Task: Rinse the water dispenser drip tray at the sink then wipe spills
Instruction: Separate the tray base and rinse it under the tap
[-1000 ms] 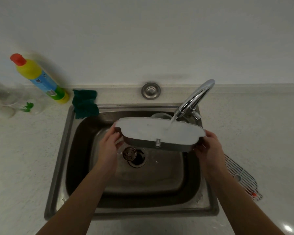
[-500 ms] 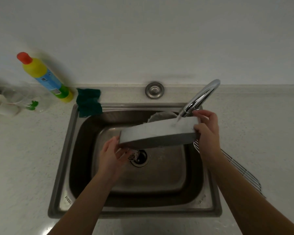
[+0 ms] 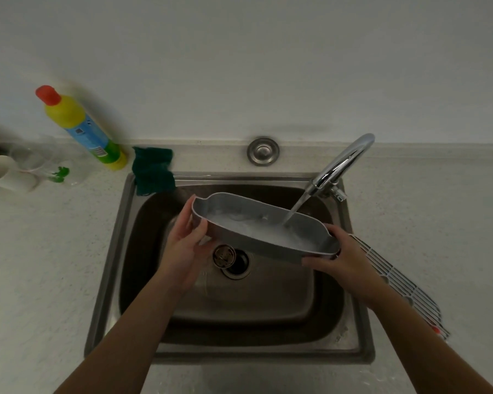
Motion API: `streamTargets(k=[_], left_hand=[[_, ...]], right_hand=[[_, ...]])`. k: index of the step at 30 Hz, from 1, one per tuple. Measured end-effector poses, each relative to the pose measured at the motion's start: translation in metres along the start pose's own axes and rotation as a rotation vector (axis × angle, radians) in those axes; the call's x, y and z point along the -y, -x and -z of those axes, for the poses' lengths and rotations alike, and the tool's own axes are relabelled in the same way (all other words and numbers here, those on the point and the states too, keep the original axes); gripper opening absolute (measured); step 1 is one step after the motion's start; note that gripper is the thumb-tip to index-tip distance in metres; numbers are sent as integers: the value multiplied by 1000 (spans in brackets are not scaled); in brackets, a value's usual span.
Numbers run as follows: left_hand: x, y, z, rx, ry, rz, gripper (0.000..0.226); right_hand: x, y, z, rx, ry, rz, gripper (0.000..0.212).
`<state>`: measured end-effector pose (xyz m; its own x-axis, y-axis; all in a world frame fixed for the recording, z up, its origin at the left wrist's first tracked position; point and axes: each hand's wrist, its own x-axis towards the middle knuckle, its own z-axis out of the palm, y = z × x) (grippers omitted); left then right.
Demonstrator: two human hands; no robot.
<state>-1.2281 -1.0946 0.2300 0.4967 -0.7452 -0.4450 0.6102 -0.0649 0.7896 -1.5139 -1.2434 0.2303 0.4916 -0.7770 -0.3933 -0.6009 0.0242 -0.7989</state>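
The grey drip tray [image 3: 241,207] is held hollow side up over the steel sink [image 3: 108,251], tilted down to the right. My left hand [image 3: 187,237] grips its left end, thumb on the rim. My right hand [image 3: 342,258] holds its right end from below. A stream of water runs from the chrome faucet [image 3: 340,166] into the right part of the tray, and water pools inside it. The drain with its strainer [image 3: 231,258] lies directly beneath.
A wire grille [image 3: 399,282] lies on the counter right of the sink. A green cloth [image 3: 153,170] hangs over the sink's back left corner. A yellow bottle [image 3: 80,127] with a red cap, clear glasses [image 3: 44,163] and white cups [image 3: 3,173] stand at the left.
The tray has been turned from underside up to hollow side up under the running water. My right hand dropped from the tray's upper edge to below its right end.
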Motion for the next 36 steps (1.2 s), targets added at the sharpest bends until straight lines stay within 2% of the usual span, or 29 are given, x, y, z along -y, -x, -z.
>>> streamTargets(k=[4, 6, 8, 11, 15, 19, 23, 25, 30, 33, 36], left_hand=[[10, 5, 1, 64, 61, 100, 63], [17, 7, 3, 44, 124, 108, 68], [23, 7, 2, -22, 211, 140, 61], [31, 6, -4, -87, 270, 237, 46], [34, 6, -13, -67, 243, 256, 53], [26, -3, -12, -92, 133, 116, 47], [4, -7, -10, -158, 94, -29, 59], [-9, -9, -9, -163, 2, -94, 58], [-43, -4, -16, -59, -335, -369, 52], [-54, -1, -22, 80, -601, -542, 51], [-58, 3, -23, 161, -847, -640, 62]], right_hand=[[11, -7, 3, -51, 88, 152, 85], [20, -10, 7, -65, 80, 236, 85], [29, -12, 9, -75, 91, 290, 84], [38, -14, 12, -93, 115, 317, 84], [37, -12, 9, -103, 117, 318, 83], [27, -12, -2, -36, 171, 259, 85], [17, -16, 0, 90, 273, 230, 88], [13, -19, 7, 74, 368, 224, 81], [20, -36, 24, -32, 495, 223, 42], [26, -44, 27, -32, 545, 237, 32], [24, -47, 25, 24, 655, 258, 26]])
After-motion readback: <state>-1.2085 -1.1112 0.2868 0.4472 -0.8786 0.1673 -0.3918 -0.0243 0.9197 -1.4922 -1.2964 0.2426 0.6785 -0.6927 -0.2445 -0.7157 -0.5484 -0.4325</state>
